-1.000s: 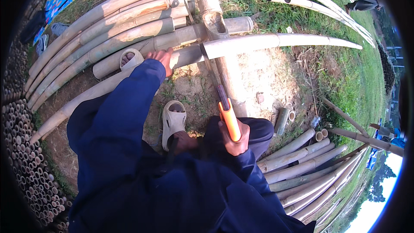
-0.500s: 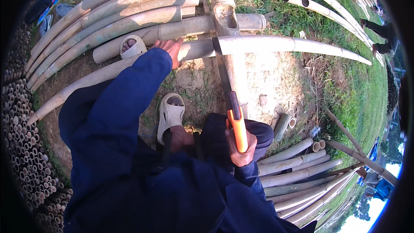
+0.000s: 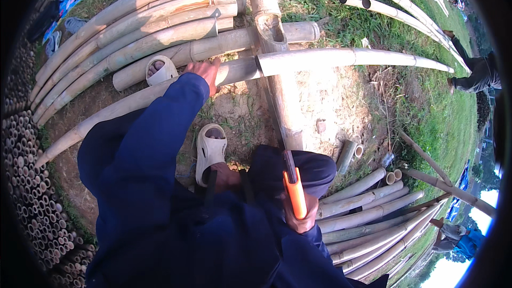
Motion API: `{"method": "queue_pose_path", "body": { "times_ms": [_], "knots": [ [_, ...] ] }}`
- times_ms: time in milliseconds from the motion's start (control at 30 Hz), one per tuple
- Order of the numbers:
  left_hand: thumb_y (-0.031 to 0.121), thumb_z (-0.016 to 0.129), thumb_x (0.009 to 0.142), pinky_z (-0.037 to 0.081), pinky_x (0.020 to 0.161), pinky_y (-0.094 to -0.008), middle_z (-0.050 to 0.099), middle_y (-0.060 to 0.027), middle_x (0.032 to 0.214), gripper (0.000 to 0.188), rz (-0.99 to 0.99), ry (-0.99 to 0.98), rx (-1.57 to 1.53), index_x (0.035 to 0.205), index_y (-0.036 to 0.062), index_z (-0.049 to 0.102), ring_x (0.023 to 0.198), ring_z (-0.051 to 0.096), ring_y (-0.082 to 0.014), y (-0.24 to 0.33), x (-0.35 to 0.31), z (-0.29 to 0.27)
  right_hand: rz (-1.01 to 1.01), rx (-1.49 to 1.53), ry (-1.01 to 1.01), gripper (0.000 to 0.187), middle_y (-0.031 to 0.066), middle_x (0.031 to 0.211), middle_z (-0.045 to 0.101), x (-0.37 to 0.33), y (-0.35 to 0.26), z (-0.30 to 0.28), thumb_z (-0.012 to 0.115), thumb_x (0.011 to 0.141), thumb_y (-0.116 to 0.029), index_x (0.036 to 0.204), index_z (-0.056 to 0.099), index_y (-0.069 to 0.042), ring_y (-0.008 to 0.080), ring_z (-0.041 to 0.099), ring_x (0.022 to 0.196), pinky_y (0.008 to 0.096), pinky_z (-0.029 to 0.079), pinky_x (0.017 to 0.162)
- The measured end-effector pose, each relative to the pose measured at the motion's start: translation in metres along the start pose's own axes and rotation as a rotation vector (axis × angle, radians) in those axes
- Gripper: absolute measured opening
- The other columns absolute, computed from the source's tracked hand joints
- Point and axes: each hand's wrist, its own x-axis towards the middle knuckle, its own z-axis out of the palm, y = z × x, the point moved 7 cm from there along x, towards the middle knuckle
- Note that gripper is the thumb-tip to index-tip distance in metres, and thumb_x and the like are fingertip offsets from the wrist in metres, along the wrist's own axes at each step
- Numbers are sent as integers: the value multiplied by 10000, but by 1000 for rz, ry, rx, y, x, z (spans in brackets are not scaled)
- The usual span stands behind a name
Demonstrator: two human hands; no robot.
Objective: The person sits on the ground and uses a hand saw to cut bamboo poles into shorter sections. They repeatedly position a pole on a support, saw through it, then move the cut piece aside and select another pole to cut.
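A long bamboo pole [image 3: 320,60] runs across in front of me, lying over a bamboo support [image 3: 289,122] with a notched upper end. My left hand [image 3: 207,73] grips the pole left of the support, its fingers over the far side. In my right hand [image 3: 301,217] is the orange handle of a handsaw [image 3: 295,194], held low beside my right knee. The saw's dark blade stretches away from me to the pole, its far part meeting the bamboo near the support. How deep the blade sits cannot be made out.
Bamboo poles [image 3: 154,16] lie stacked at the far left, with more poles [image 3: 368,213] at the lower right. Many cut bamboo ends [image 3: 32,186] fill the left edge. My feet wear pale slides [image 3: 210,152]. Another person's legs [image 3: 477,72] show at the right.
My right hand has drawn the handsaw back toward me, so less blade reaches past the pole. My left hand keeps its place on the bamboo. The view has shifted slightly.
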Motion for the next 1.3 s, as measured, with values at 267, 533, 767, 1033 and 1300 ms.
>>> {"method": "queue_pose_path", "body": {
  "times_ms": [267, 533, 767, 1033, 1300],
  "knots": [
    [215, 836, 780, 471, 1020, -524, 716, -244, 1169, 749, 4, 10, -24, 1421, 35, 493, 1161, 673, -409, 4, 6, -7, 28, 156, -26, 115, 88, 680, 627, 69, 17, 26, 732, 936, -61, 928, 674, 38, 116, 528, 603, 317, 474, 585],
    [222, 824, 803, 465, 1046, -518, 726, -253, 1160, 782, -67, -64, -2, 1470, 35, 461, 1153, 687, -408, 1, 5, 9, 64, 98, -25, 139, 129, 719, 693, 25, 1, 0, 734, 910, -63, 1024, 742, 16, 208, 691, 632, 321, 539, 635],
    [207, 852, 752, 446, 1066, -543, 719, -256, 1188, 876, -75, -63, -24, 1517, 68, 449, 1172, 668, -428, -8, 3, -2, 78, 193, -49, 129, 116, 692, 638, 44, 18, 17, 744, 910, -57, 990, 697, 32, 169, 571, 593, 338, 498, 600],
    [237, 865, 710, 469, 1037, -552, 735, -241, 1145, 901, -52, 8, -23, 1512, 115, 473, 1127, 689, -420, -8, 24, -2, 42, 167, -63, 211, 109, 954, 762, 89, 13, 24, 712, 941, 6, 1140, 708, 76, 114, 673, 836, 265, 523, 798],
    [280, 859, 772, 466, 1040, -528, 739, -231, 1136, 783, -75, -42, 14, 1437, 63, 508, 1137, 690, -411, -5, 11, -1, -6, 37, -3, 128, 108, 734, 696, 14, 3, -3, 731, 921, -41, 1035, 734, 16, 192, 682, 644, 319, 533, 638]
  ]
}}
